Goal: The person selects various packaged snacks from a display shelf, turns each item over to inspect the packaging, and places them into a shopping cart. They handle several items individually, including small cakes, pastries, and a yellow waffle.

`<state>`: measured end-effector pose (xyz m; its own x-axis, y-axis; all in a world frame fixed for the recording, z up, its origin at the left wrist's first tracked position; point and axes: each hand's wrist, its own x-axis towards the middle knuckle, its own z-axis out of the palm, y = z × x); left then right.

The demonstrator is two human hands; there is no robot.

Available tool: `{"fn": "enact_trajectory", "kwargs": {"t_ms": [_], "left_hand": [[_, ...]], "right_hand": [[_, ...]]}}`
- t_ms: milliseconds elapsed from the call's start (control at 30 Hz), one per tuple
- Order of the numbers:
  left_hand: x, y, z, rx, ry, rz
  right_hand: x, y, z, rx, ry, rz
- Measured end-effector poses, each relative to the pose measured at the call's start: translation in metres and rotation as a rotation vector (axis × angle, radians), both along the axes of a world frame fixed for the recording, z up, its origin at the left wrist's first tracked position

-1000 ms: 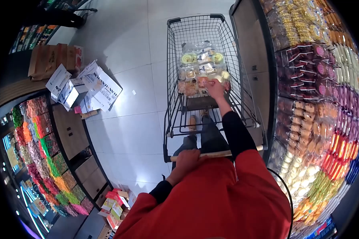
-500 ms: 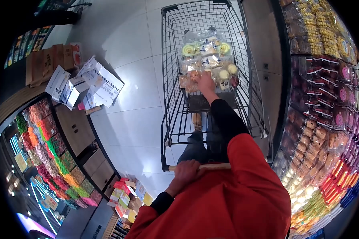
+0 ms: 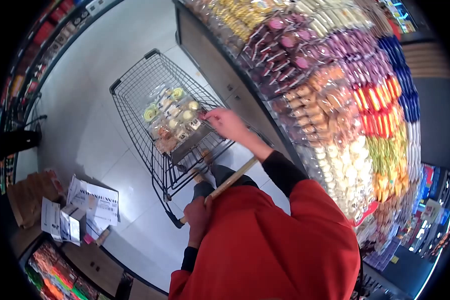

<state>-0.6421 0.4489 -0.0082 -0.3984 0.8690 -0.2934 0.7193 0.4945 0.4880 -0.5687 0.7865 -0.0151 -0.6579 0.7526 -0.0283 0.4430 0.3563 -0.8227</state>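
Observation:
My left hand [image 3: 197, 215] is wrapped around the wooden handle [image 3: 233, 179] of a wire shopping cart [image 3: 155, 53], near the handle's left end. Over the cart's right side hangs my right hand [image 3: 228, 125], fingers loosely bent and pointing left, with nothing visible in them. Clear-wrapped food packs [image 3: 173, 112] lie together in the cart's near half. Among them are packs with green rings [image 3: 151, 112], pale round buns [image 3: 187, 115] and brown pieces [image 3: 165, 132]. Beside my right fingertips is the packs' right edge.
A long display of bagged snacks [image 3: 330, 110] runs along the right, above a wooden cabinet front [image 3: 212, 65]. Opened white cartons [image 3: 97, 202] and a brown paper bag [image 3: 32, 197] lie at lower left. Shelves [image 3: 52, 47] line the far left, where another person's dark leg [image 3: 22, 141] shows.
The view has turned right, so the cart now sits slanted toward the left. My right hand has lifted off the packs and moved to the cart's right side. My left hand stays on the handle.

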Motion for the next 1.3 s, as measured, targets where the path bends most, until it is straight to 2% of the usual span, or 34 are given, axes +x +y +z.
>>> {"fn": "enact_trajectory", "kwargs": {"t_ms": [67, 100, 167, 233, 333, 367, 433, 533, 567, 633, 700, 800, 833, 900, 967, 1067, 1133, 1167, 1233, 1300], "left_hand": [[-0.007, -0.003, 0.000, -0.022, -0.041, -0.022], [-0.010, 0.004, 0.000, -0.053, -0.091, -0.018], [-0.015, 0.010, 0.010, -0.095, -0.098, -0.069], [-0.015, 0.013, 0.014, -0.162, -0.133, -0.069], [-0.019, 0.013, 0.008, -0.193, -0.198, -0.078], [-0.023, 0.013, 0.007, -0.188, -0.183, -0.083], [-0.028, 0.012, 0.005, -0.179, -0.357, -0.077], [-0.033, 0.013, -0.002, -0.212, -0.326, -0.138], [-0.036, 0.014, -0.002, -0.199, -0.307, -0.128], [-0.043, 0.012, -0.001, -0.233, -0.267, -0.241], [-0.048, 0.009, 0.004, -0.180, -0.263, -0.249], [-0.053, -0.004, 0.007, 0.135, -0.229, -0.224], [-0.052, -0.006, 0.004, 0.138, -0.227, -0.213], [-0.053, -0.004, 0.009, 0.331, -0.364, -0.069], [-0.055, -0.002, 0.004, 0.388, -0.469, 0.014], [-0.044, 0.015, 0.052, 0.430, -0.561, 0.059], [-0.038, 0.028, 0.076, 0.463, -0.754, 0.035], [-0.035, 0.035, 0.088, 0.468, -0.749, 0.041], [-0.028, 0.048, 0.111, 0.544, -0.983, -0.001], [-0.025, 0.055, 0.132, 0.532, -1.065, 0.034]], "right_hand": [[0.055, 0.006, 0.047, 0.115, 0.067, -0.343], [0.084, 0.009, 0.064, 0.295, 0.105, -0.478], [0.142, 0.008, 0.095, 0.367, 0.115, -0.792], [0.205, 0.016, 0.102, 0.700, -0.009, -0.940], [0.282, 0.019, 0.113, 1.028, -0.338, -1.085], [0.298, 0.019, 0.113, 1.025, -0.326, -1.098], [0.322, 0.020, 0.115, 0.858, -0.542, -1.255], [0.349, 0.030, 0.096, 0.657, -0.427, -1.230], [0.351, 0.031, 0.092, 0.635, -0.454, -1.200], [0.354, 0.030, 0.089, 0.631, -0.338, -1.118], [0.355, 0.030, 0.086, 0.668, -0.301, -1.130], [0.352, 0.020, 0.099, 0.685, -0.265, -1.173], [0.348, 0.016, 0.108, 0.663, -0.250, -1.210], [0.339, 0.001, 0.125, 0.715, -0.280, -1.238], [0.334, -0.013, 0.129, 0.824, -0.187, -1.211], [0.285, -0.051, 0.167, 0.778, -0.075, -0.982], [0.233, -0.077, 0.185, 0.537, 0.145, -0.780], [0.205, -0.094, 0.194, 0.341, 0.276, -0.670], [0.163, -0.115, 0.189, 0.191, 0.274, -0.367], [0.125, -0.133, 0.188, 0.254, 0.282, -0.095]]}}
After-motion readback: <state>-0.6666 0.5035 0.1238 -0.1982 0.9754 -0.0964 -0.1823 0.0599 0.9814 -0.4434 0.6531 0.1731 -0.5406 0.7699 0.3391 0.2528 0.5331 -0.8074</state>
